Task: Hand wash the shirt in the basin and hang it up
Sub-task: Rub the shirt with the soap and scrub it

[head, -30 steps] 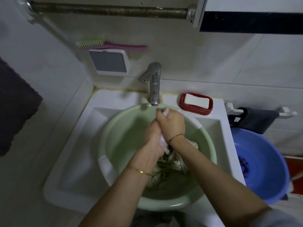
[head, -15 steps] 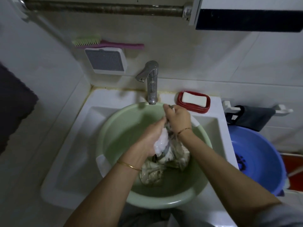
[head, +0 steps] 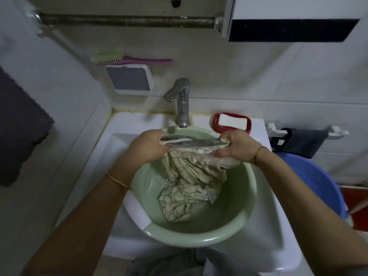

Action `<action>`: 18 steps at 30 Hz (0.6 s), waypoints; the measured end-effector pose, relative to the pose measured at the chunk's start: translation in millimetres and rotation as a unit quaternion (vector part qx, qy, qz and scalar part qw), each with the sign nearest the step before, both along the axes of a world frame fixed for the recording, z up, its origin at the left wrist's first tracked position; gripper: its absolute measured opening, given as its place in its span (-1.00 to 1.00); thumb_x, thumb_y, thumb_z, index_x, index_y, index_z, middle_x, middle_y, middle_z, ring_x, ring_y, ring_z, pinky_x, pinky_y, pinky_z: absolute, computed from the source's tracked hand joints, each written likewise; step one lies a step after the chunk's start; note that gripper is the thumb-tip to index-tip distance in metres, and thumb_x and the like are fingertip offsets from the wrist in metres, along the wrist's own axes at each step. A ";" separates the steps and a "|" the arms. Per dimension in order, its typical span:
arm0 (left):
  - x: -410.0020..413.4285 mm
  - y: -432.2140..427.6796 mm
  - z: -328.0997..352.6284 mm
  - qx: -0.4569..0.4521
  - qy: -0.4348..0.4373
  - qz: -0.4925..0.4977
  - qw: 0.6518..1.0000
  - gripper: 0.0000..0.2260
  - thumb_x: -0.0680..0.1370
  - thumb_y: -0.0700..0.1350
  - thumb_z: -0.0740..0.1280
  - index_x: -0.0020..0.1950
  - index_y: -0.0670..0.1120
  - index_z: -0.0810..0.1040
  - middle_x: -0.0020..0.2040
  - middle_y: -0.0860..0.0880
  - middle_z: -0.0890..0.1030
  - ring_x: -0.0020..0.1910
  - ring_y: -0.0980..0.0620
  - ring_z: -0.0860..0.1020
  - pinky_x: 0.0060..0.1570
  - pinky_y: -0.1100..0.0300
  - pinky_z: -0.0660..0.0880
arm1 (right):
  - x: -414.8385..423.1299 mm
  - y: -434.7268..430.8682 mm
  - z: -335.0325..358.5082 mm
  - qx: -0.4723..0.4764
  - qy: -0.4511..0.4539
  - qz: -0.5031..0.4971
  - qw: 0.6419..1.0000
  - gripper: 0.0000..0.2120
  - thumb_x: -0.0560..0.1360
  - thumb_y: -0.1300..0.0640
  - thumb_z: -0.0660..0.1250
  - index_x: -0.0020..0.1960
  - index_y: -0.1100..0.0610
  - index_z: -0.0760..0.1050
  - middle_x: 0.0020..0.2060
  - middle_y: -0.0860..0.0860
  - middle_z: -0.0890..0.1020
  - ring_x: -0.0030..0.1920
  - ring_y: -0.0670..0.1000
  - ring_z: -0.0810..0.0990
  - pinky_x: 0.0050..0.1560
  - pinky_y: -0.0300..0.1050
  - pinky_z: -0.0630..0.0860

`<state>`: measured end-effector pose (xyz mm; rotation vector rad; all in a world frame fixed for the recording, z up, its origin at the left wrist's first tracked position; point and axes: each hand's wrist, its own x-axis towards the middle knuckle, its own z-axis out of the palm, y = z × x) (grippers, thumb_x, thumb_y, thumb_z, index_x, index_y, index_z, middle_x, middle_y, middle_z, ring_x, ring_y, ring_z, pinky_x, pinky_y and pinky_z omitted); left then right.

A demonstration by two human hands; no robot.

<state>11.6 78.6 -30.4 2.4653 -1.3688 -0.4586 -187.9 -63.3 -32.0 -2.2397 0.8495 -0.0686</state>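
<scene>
Wet shirt (head: 191,184) stretched over green basin (head: 235,226)

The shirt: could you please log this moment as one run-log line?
stage: washing | shirt: stretched between hands, lower part in green basin | left hand: gripping | right hand: gripping | hung: no

The room is dim, its walls (head: 249,76) clad in pale tiles. A rusty metal rail (head: 127,21) runs high along the far wall, meeting a white cabinet (head: 288,16) at the right. Lower hang a pink-handled brush (head: 129,60) and a white slatted box (head: 129,79), perhaps a vent. A dark towel (head: 22,126) hangs at the left. Red floor (head: 356,198) shows at the right edge.
</scene>
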 end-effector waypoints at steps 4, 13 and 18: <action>-2.7 -2.6 18.2 -0.131 0.111 0.022 0.985 -0.85 0.53 -0.09 0.36 -0.04 -0.16 0.49 -0.27 0.04 0.45 -0.27 0.07 0.43 -0.31 0.24 0.31 | -16.5 -7.0 -1.8 0.248 -0.218 -0.103 0.938 -0.82 0.28 0.21 0.46 -0.15 0.16 0.51 -0.28 0.17 0.59 -0.36 0.05 0.53 -0.35 -0.17 0.47; 8.2 4.1 54.1 -0.053 0.184 -0.073 0.979 -0.52 0.39 -0.04 0.51 0.26 -0.03 0.46 0.09 0.11 0.54 0.06 0.17 0.53 0.06 0.29 0.48 | -5.1 -15.3 6.9 0.297 -0.378 -0.260 0.837 -0.71 0.39 0.33 0.38 0.01 0.07 0.41 -0.18 0.07 0.58 -0.23 -0.01 0.59 -0.17 -0.13 0.58; -38.0 -13.8 10.9 -0.197 0.648 0.145 0.722 -0.84 0.60 -0.18 0.23 0.14 -0.15 0.51 -0.10 -0.12 0.67 -0.22 -0.01 0.67 -0.23 0.13 0.63 | 25.4 20.6 -1.9 0.215 -0.271 -0.365 0.865 -0.74 0.54 0.18 0.26 0.22 0.12 0.38 -0.05 0.09 0.56 -0.15 0.00 0.53 -0.13 -0.17 0.42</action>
